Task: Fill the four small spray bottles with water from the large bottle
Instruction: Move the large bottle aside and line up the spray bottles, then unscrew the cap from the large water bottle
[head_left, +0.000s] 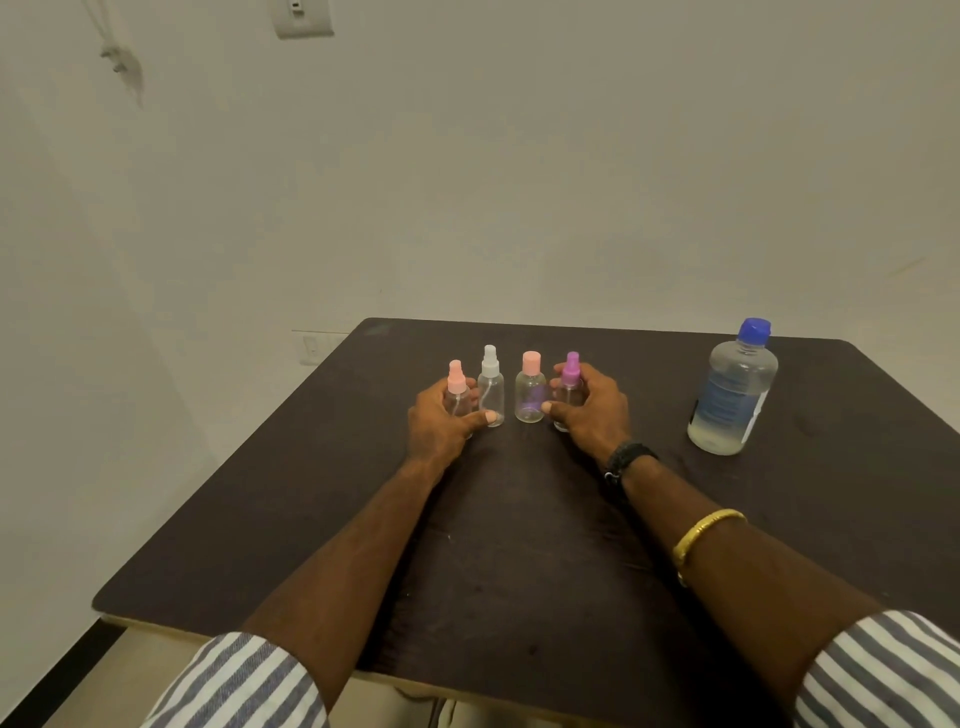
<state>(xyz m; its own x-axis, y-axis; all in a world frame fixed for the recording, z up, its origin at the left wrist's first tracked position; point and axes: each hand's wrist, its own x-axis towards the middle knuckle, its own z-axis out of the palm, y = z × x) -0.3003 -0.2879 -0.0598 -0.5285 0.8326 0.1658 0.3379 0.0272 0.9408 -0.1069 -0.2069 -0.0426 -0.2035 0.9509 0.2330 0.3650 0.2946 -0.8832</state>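
Note:
Four small clear bottles stand in a row on the dark table (519, 545). My left hand (441, 426) grips the leftmost one, with a pink spray top (456, 382). Beside it stand a bottle with a white spray top (491, 387) and one with a pink round cap (530, 395). My right hand (589, 410) grips the rightmost bottle, with a purple spray top (570, 376). The large clear bottle (732, 395) with a blue cap stands upright at the right, apart from both hands, partly filled with water.
The table's far edge lies just behind the bottles, against a plain wall. Its left edge drops to the floor. A black band and a gold bangle are on my right forearm.

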